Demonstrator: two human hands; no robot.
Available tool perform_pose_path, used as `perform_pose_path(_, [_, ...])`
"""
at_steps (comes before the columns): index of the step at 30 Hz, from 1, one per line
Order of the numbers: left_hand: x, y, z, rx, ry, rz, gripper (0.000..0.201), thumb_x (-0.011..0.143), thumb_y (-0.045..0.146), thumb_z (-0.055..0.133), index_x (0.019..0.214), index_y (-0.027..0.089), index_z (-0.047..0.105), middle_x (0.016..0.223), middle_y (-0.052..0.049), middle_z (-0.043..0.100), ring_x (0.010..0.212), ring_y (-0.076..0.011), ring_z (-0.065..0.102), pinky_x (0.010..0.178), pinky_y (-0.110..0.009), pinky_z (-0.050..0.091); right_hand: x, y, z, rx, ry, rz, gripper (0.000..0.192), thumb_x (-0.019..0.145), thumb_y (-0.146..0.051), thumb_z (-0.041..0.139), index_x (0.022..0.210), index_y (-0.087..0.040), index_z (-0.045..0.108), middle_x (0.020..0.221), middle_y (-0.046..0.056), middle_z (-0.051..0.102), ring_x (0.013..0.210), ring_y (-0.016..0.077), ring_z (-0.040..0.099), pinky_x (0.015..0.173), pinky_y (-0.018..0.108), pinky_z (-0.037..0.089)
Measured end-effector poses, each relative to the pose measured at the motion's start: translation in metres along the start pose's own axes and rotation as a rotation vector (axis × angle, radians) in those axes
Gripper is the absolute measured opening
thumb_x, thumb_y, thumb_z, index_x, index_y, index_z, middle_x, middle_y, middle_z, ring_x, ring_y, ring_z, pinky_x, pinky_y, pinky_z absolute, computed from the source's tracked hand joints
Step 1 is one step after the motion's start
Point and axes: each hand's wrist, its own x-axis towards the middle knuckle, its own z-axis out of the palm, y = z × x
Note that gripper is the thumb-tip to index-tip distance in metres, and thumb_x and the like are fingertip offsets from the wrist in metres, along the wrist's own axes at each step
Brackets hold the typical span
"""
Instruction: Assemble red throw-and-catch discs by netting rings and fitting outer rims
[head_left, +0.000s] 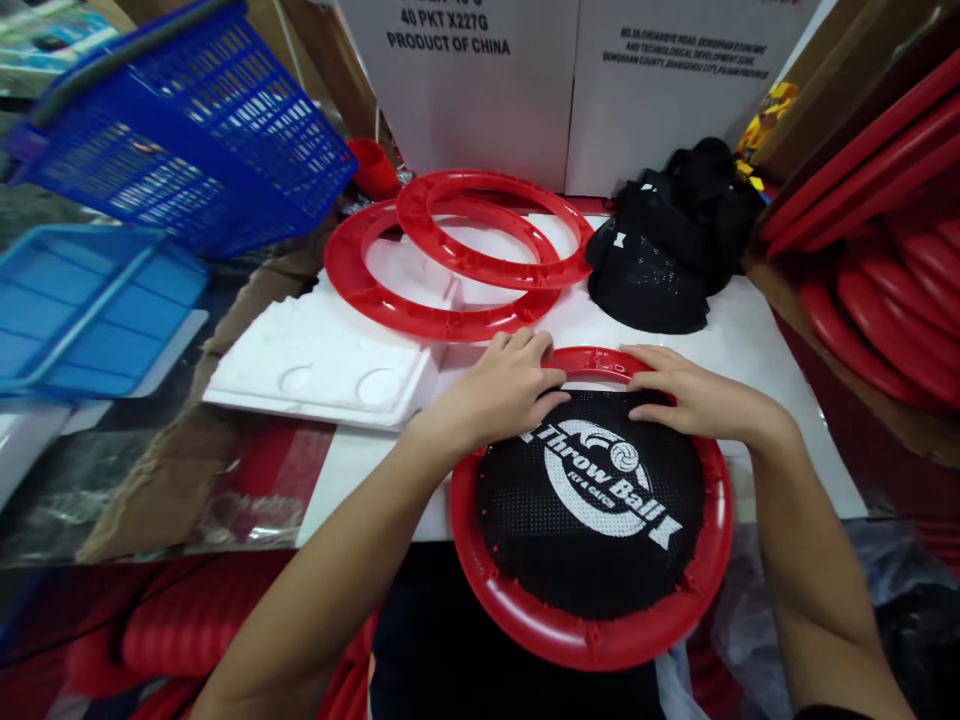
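Observation:
A red plastic ring [589,645] lies near me at the table's front edge, overhanging it. Across it stretches a round black mesh [517,510] printed "Throw Ball". The mesh's far edge sits short of the ring's far rim, leaving a gap. My left hand [511,388] grips the far left of the rim, fingers over it and thumb by the mesh edge. On the far right, my right hand [686,398] grips likewise, its thumb on the mesh. The undersides of both grips are hidden.
Two more red rings [442,325] overlap on white foam [322,360]. Black mesh pieces [652,290] are piled at the back right, before a large carton [480,110]. Blue baskets [187,130] stand left; a box of stacked red rings [885,290] stands right.

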Motion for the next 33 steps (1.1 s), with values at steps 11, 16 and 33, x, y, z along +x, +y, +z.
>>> perform_pose_path(11, [0.014,-0.021,0.012,-0.629,0.16,-0.176,0.009,0.095,0.025,0.07,0.092,0.02,0.076,0.09,-0.004,0.078,0.083,-0.0186,0.07,0.081,-0.034,0.053,0.013,0.008,-0.006,0.299,0.132,0.111,0.02,0.1,-0.04,0.063,0.094,-0.024,0.073,0.136,0.007,0.075,0.132,0.0302,0.067,0.113,0.047,0.049])
perform_pose_path(16, [0.015,-0.029,0.015,-0.68,0.172,-0.234,0.012,0.092,0.027,0.069,0.093,0.021,0.08,0.094,-0.004,0.081,0.086,-0.0194,0.072,0.083,-0.034,0.054,0.024,0.006,-0.001,0.254,0.212,0.095,0.019,0.097,-0.035,0.061,0.087,-0.022,0.072,0.125,0.007,0.077,0.108,0.0246,0.07,0.096,0.041,0.052])
perform_pose_path(33, [0.018,-0.016,0.015,-0.479,0.188,-0.097,0.021,0.1,0.026,0.059,0.107,0.021,0.079,0.111,-0.008,0.078,0.103,-0.023,0.071,0.099,-0.039,0.055,0.024,-0.004,0.009,0.045,0.276,-0.012,0.021,0.099,-0.022,0.057,0.095,-0.024,0.077,0.129,0.007,0.074,0.117,0.0254,0.068,0.106,0.043,0.052])
